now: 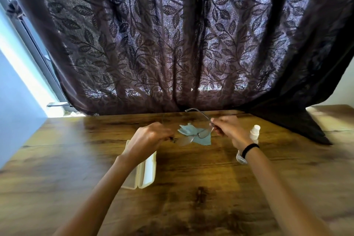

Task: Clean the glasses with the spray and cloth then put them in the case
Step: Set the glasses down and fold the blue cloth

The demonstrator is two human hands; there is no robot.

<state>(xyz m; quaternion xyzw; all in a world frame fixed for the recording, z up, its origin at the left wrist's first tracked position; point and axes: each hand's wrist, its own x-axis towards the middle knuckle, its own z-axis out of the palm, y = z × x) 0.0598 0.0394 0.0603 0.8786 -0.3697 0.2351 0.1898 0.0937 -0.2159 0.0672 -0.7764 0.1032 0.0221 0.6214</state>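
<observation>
Thin-framed glasses (pixel 193 137) hang in the air between my hands, above a light blue cloth (pixel 188 130) that lies crumpled on the wooden table (pixel 191 188). My left hand (pixel 151 138) pinches the glasses' left end. My right hand (pixel 229 130) grips the right hinge, and one temple arm sticks up toward the curtain. A white case (pixel 146 170) lies on the table under my left wrist; I cannot tell whether it is open. A small clear spray bottle with a white cap (pixel 254 132) stands behind my right wrist, partly hidden.
A dark leaf-patterned curtain (pixel 172 44) hangs along the table's far edge and drapes onto the table at the right (pixel 298 120). A bright window gap and wall lie at the left.
</observation>
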